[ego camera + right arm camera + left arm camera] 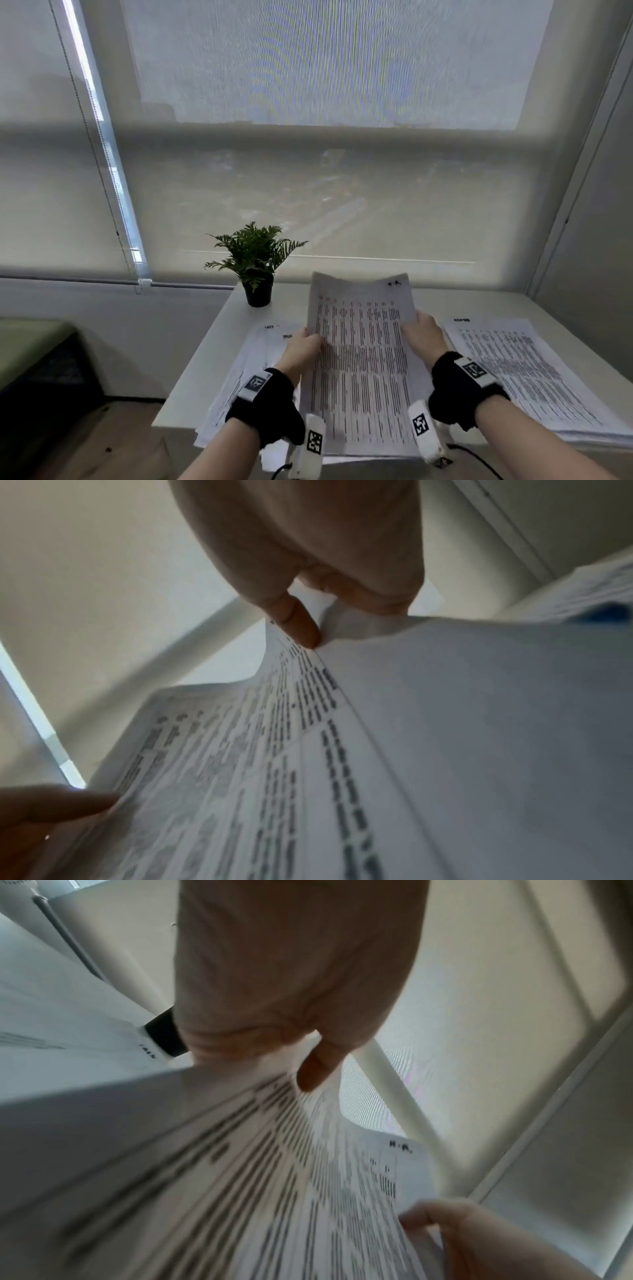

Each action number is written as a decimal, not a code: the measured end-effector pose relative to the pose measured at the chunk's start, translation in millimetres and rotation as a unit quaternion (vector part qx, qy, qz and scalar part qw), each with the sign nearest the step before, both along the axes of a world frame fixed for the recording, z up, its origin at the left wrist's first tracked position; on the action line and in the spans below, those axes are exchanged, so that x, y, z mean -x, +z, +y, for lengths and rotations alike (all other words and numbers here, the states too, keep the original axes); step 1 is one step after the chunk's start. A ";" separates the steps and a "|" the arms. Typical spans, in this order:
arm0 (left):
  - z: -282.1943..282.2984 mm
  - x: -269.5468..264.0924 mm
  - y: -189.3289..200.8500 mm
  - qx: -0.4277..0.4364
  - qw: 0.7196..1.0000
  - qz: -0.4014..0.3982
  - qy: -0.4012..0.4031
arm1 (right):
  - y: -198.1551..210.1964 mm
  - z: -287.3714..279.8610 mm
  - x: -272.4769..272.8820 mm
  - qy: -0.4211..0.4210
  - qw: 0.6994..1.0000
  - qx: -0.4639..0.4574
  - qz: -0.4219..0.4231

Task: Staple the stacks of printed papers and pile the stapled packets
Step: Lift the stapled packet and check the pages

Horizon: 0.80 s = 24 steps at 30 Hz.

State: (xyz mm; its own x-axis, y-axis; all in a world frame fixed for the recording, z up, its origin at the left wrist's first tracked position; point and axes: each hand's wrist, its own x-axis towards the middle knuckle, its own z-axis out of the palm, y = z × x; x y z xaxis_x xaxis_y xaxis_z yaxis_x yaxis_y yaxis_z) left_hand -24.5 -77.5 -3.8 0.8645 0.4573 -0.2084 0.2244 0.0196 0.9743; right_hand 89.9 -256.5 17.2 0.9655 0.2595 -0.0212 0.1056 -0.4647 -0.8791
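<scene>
I hold a stack of printed sheets (359, 356) tilted up above the white table (219, 339), its far end bowed toward the window. My left hand (303, 346) pinches the stack's left edge, thumb on top, as the left wrist view confirms with the thumb (315, 1069) pressing the paper (274, 1177). My right hand (423, 334) grips the right edge; its fingers (301, 626) pinch the sheets (240, 764). More printed papers (246, 370) lie under the left hand, and another pile (527, 370) lies on the right. No stapler shows.
A small potted fern (257, 263) stands at the table's far left corner. A window blind (308, 154) and its bead chain (102, 171) hang behind. A dark bench (37, 363) stands left of the table. Cables (479, 459) trail at the near edge.
</scene>
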 end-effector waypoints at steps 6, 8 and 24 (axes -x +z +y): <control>11.0 -38.7 -42.4 0.004 0.997 0.075 0.011 | -49.9 -12.9 2.8 0.039 0.993 0.065 0.087; 24.9 -65.5 -81.9 -0.020 0.995 0.087 0.037 | -52.6 -12.9 5.9 0.030 0.992 0.056 0.107; 6.1 -43.6 -66.5 -0.153 0.979 0.125 0.045 | -70.0 -31.3 -74.6 -0.020 0.897 0.441 0.007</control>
State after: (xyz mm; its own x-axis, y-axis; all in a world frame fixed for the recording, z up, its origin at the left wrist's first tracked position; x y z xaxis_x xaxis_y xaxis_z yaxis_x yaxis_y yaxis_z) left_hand 19.1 -71.4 -70.4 0.7569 0.6039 -0.2499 0.4673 -0.2328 0.8529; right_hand 164.5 -287.8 -52.8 0.9719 0.1008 -0.2129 0.0653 -0.9837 -0.1677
